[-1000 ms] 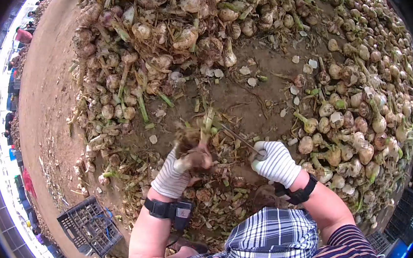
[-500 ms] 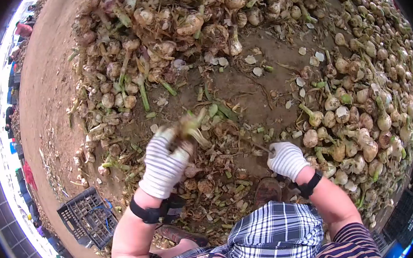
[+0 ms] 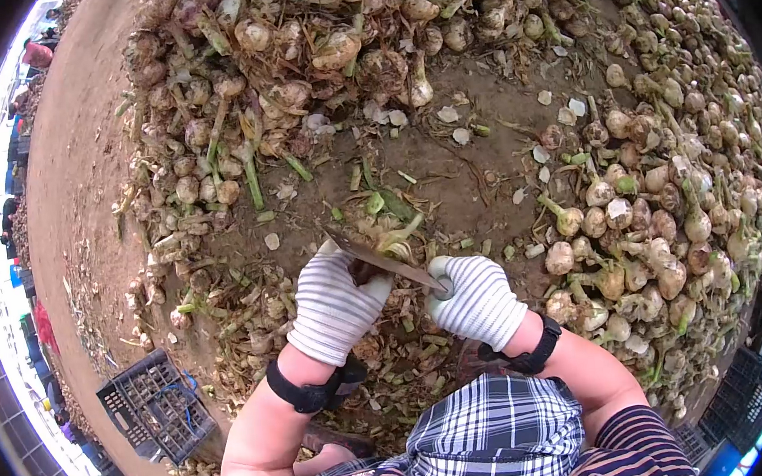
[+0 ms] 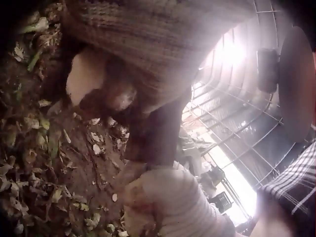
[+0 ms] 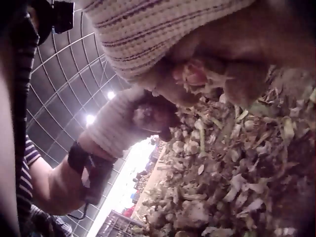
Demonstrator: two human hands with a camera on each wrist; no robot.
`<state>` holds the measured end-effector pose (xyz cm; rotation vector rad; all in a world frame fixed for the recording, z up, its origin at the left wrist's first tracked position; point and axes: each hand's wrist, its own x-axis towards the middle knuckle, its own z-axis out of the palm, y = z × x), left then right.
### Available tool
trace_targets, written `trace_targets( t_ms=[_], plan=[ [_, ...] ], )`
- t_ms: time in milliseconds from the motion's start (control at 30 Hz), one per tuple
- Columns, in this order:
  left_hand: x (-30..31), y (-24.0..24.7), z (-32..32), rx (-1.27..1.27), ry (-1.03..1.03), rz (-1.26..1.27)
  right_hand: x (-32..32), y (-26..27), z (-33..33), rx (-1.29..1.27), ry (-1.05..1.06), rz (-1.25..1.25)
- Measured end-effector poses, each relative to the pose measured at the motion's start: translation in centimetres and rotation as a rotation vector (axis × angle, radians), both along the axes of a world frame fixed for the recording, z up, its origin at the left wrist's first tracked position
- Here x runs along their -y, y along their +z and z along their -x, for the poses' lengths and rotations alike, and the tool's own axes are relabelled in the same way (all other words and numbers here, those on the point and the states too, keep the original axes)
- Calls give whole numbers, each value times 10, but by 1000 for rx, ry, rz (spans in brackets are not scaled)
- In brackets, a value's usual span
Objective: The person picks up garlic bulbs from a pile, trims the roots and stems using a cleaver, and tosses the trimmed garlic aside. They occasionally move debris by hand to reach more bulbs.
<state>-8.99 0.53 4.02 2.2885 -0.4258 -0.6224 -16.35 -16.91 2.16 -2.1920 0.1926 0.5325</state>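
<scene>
My left hand [image 3: 333, 310], in a striped white glove, holds a dirty garlic bulb whose pale green stalk [image 3: 402, 238] points away to the right. Most of the bulb is hidden by the fingers and the blade. In my right hand [image 3: 479, 302], also gloved, is the handle of a knife [image 3: 392, 265]. Its blade lies across the front of the left hand and overlaps the bulb in the head view. From the left wrist, the dark blade [image 4: 154, 133] runs between the two gloves. The right wrist view shows the left glove [image 5: 118, 123] close behind the right.
A tall heap of untrimmed bulbs [image 3: 287, 92] lies ahead, and a wide spread of bulbs [image 3: 662, 241] covers the right side. Stalk cuttings and leaves litter the ground [image 3: 448, 178]. Black crates stand at lower left [image 3: 156, 407] and lower right [image 3: 740, 401].
The left hand first lifted back with the bulb, then came toward the right hand. The right hand moved left, bringing the knife blade across the bulb.
</scene>
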Motion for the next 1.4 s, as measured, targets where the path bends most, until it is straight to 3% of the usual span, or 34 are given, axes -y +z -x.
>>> trace_targets(
  t_ms=[67,100,133,200,233,267,333,400,433,467,500,533,567,600,667,733,767,833,867,933,1000,1067,1133,1200,1233,1267,1367,1400],
  plan=[
    [-1,-1,5,269,81,95,3,-5,4,-35,17,11],
    [-5,6,5,419,-10,-105,5,-13,10,-168,-4,67],
    [-8,9,2,426,-8,-106,9,-23,16,-296,-24,126],
    [-15,13,-3,444,157,77,22,-52,46,-354,-97,181],
    [-17,17,-12,483,133,51,23,-65,58,-339,-160,221],
    [-19,17,-19,341,148,43,23,-63,63,-297,-168,236],
    [-9,13,-30,-463,347,408,21,-68,62,-321,-186,146],
    [15,39,-18,-630,168,790,18,-73,60,-196,-268,30],
    [21,51,-13,-697,78,902,20,-108,72,-85,-302,-16],
    [13,49,-19,-654,67,794,21,-83,60,-226,-409,-209],
    [5,47,-25,-614,54,687,27,-86,61,-234,-414,-205],
    [-16,21,-31,-268,51,323,36,-91,61,-236,-422,-200],
    [-16,37,-36,-181,-59,-238,40,-96,63,-200,-453,-252],
    [-34,16,-25,-21,-232,-522,41,-93,61,-199,-457,-254],
    [-58,-15,6,-314,-460,-921,42,-81,58,-254,-586,-373],
    [-67,-30,36,-353,-317,-847,41,-77,55,-249,-548,-390],
    [-58,-29,32,-343,-315,-846,40,-84,53,-215,-493,-327],
    [-39,-23,28,-338,-21,-621,36,-93,52,-193,-440,-264],
    [-41,-33,25,-338,-20,-620,36,-94,47,-214,-468,-289],
    [-51,-63,16,93,170,-245,36,-92,43,-230,-496,-313],
    [-54,-79,8,223,154,-370,38,-86,36,-203,-458,-272],
    [-60,-104,1,93,384,-497,40,-89,38,-181,-461,-304],
    [-55,-76,-25,80,375,-457,40,-84,38,-219,-497,-360],
    [-54,-58,-45,-93,139,-630,41,-89,42,-214,-457,-301],
    [-64,-67,-44,210,-10,-831,42,-90,43,-205,-431,-280],
    [-61,-49,-57,97,-121,-968,42,-90,45,-200,-406,-259],
    [-85,-42,-58,542,-188,-852,41,-81,43,-134,-425,-259],
    [-88,-47,-52,538,-191,-854,41,-81,43,-139,-428,-259]
  ],
)
